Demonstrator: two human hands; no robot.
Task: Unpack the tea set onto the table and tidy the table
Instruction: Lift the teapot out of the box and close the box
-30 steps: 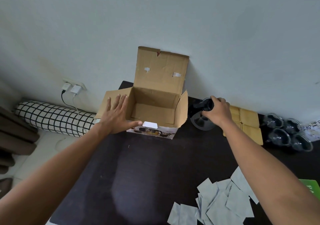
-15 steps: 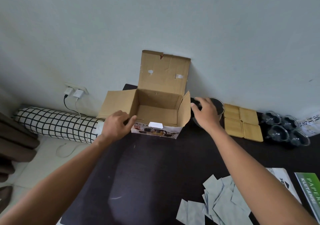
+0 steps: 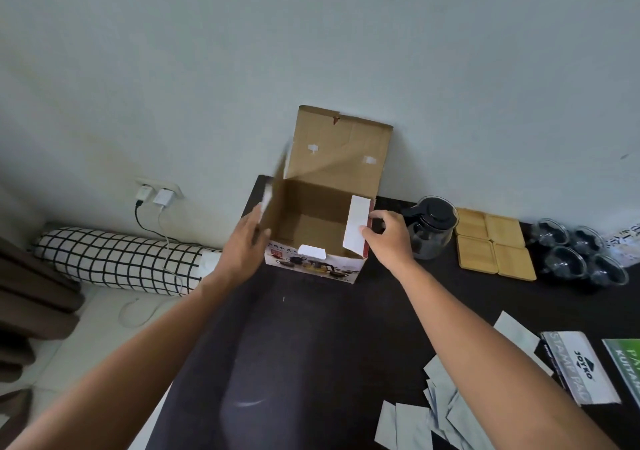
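An open cardboard box [image 3: 313,264] stands at the far edge of the dark table [image 3: 304,345], its lid leaning on the wall. My left hand [image 3: 244,245] presses the left side flap, which stands raised and blurred. My right hand [image 3: 386,236] pinches the right side flap, folded inward over the box. I see nothing inside the box. Right of it stands a glass teapot [image 3: 431,229] with a black lid. Further right lie wooden coasters [image 3: 493,243] and several glass cups [image 3: 581,257].
Several grey paper slips [image 3: 440,415] lie at the near right, beside a stamp-pad box [image 3: 580,366] and a green packet [image 3: 627,359]. A checked bolster [image 3: 117,262], chargers [image 3: 154,196] with cables and a brown curtain [image 3: 31,307] are on the floor side at left.
My right hand left the teapot standing on the table and moved to the box's right flap. Both side flaps have swung up from spread-out toward the box's opening.
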